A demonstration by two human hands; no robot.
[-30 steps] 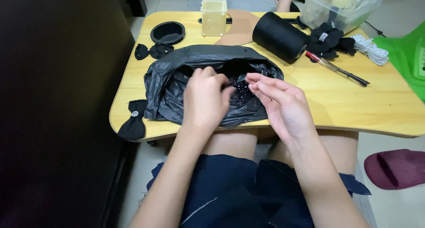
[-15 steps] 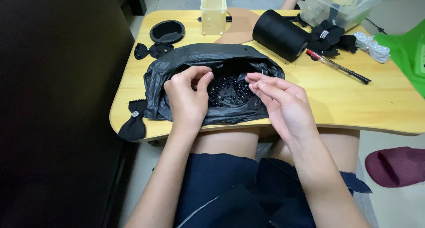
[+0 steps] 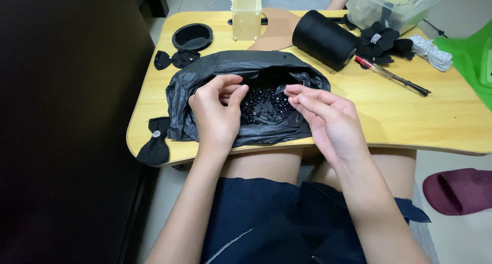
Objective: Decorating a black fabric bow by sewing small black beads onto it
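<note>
A black bag (image 3: 215,74) of dark beads (image 3: 264,106) is spread at the near edge of the tabletop (image 3: 389,115). The left hand (image 3: 215,115) rests on it, fingers pinched together; whether a bead is held cannot be told. The right hand (image 3: 328,120) is held beside, fingers loosely apart. A black spool (image 3: 324,38) and clear box (image 3: 246,17) are set farther back.

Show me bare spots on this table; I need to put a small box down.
Bare wood lies right of the black bag, below the pen, out to the table edge. A narrower strip runs left of the bag, between the bows and the bow. The back edge is crowded: spool, cup, bin.
</note>
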